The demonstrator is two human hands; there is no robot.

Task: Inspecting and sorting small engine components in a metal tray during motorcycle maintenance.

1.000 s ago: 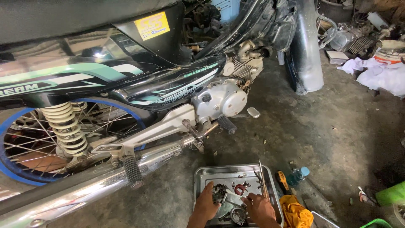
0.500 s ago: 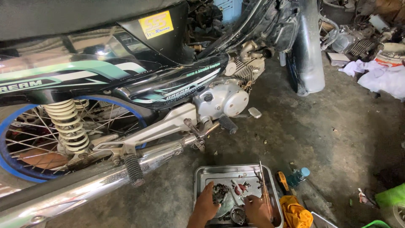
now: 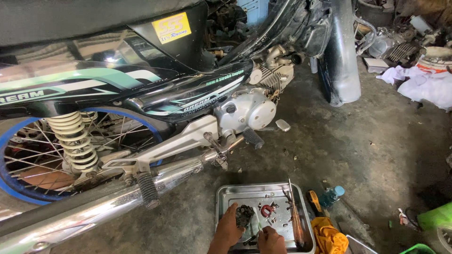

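**Count of items, workshop floor**

Motorcycle (image 3: 141,94): one, at 10 o'clock. Spoked wheel (image 3: 28,160): one. Coil shock absorber (image 3: 73,141): one. Chrome exhaust pipe (image 3: 94,209): one. Rubber footpegs: two. Metal tray (image 3: 226,195): one, at 6 o'clock. Hands: two, left hand (image 3: 229,228) and right hand (image 3: 271,239). Red ring-shaped part (image 3: 267,210): one. Small plastic bottle (image 3: 331,196): one. Yellow rag (image 3: 329,235): one. White cloth (image 3: 423,84): one, at 2 o'clock.
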